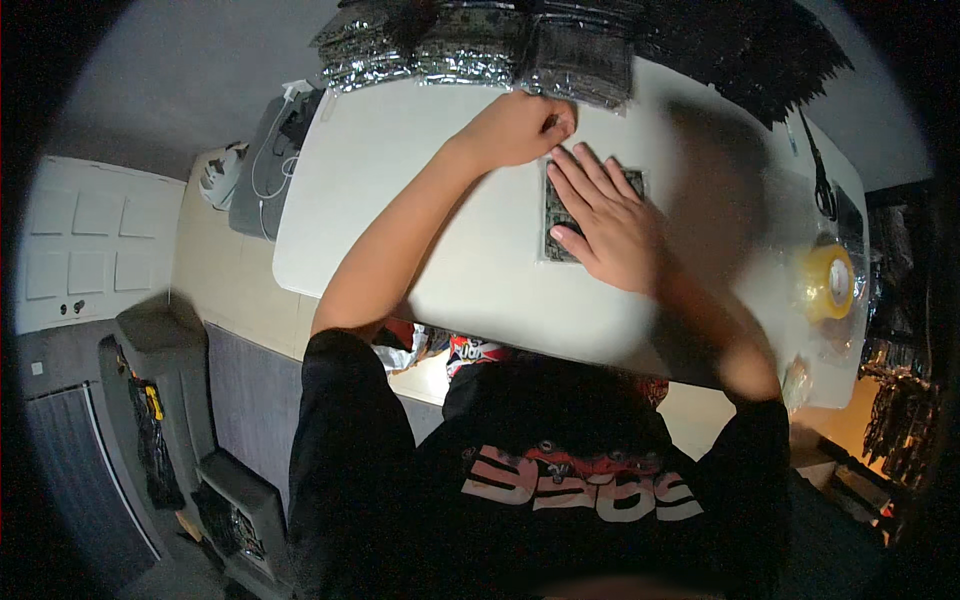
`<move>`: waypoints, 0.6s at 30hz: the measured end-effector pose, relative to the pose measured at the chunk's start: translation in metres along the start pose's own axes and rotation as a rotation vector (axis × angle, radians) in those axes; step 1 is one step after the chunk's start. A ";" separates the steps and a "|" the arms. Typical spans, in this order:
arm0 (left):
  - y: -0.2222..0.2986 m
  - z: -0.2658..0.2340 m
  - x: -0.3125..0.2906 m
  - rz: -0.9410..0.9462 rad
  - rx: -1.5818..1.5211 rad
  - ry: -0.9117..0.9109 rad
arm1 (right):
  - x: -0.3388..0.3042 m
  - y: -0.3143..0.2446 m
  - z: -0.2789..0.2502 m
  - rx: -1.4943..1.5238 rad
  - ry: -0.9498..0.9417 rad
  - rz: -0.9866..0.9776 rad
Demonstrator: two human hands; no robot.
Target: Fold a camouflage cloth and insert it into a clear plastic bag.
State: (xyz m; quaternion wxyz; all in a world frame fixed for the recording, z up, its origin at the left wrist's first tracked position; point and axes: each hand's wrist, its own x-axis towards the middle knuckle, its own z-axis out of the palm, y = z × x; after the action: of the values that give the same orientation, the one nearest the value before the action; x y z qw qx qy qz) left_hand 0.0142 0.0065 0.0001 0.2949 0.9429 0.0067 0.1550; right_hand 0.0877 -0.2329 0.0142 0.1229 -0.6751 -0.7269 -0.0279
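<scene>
A flat packet (556, 243) of dark patterned material in a clear plastic bag lies on the white table (400, 270). My right hand (612, 218) rests flat across it, fingers stretched out and slightly spread, covering much of its right side. Just beyond the packet's far edge, my left hand (522, 130) is curled closed near the tips of my right fingers. Whatever it may pinch is hidden by its own fingers.
Stacks of glossy plastic-wrapped packets (470, 45) line the far edge, beside a heap of black material (745, 55). At the right are black-handled scissors (822, 190) and a roll of clear yellowish tape (830, 283). A grey chair (262, 175) with a white cable stands beyond the left edge.
</scene>
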 end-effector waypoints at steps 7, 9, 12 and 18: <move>-0.001 0.006 0.003 -0.066 0.075 0.041 | 0.000 -0.001 0.013 -0.067 0.026 0.029; -0.002 0.005 0.003 -0.072 0.052 0.036 | 0.000 0.000 0.014 -0.039 0.017 0.032; -0.002 0.005 0.002 -0.087 0.029 0.033 | -0.002 0.000 0.013 -0.018 0.015 0.028; 0.002 0.003 0.001 -0.085 0.031 -0.003 | -0.003 0.001 0.010 -0.093 -0.018 0.037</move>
State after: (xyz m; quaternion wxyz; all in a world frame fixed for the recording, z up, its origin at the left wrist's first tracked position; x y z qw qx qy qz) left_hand 0.0158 0.0037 -0.0007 0.2864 0.9465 0.0486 0.1408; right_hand 0.0879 -0.2332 0.0035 0.0853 -0.6935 -0.7134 -0.0536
